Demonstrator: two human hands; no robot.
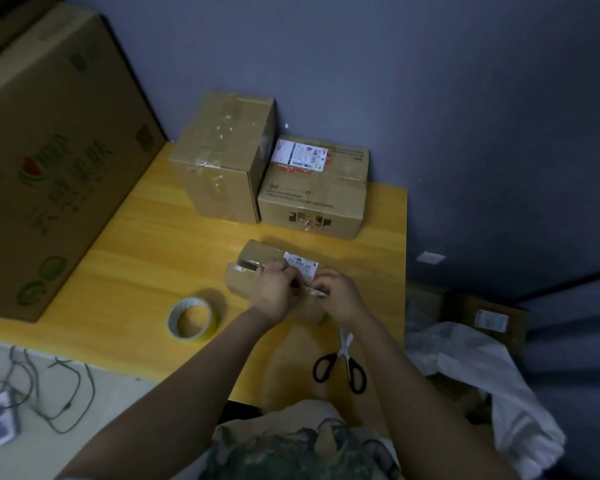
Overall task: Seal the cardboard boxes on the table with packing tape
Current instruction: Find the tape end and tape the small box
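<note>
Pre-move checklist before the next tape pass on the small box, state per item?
1. Small brown cardboard box flaps closed: not ok, gap at its left end.
2. Left hand and right hand on its top seam: ok.
3. What the fingers pinch: cannot tell.
4. White-and-yellow tape roll reachable: ok, flat on the yellow wooden table, left of the box.
5. Black-handled scissors reachable: ok, beside the right forearm.

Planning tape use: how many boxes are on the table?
4: big box at left, tall box at back, labelled box right of it, small box in front. More may hide behind the big box.
</note>
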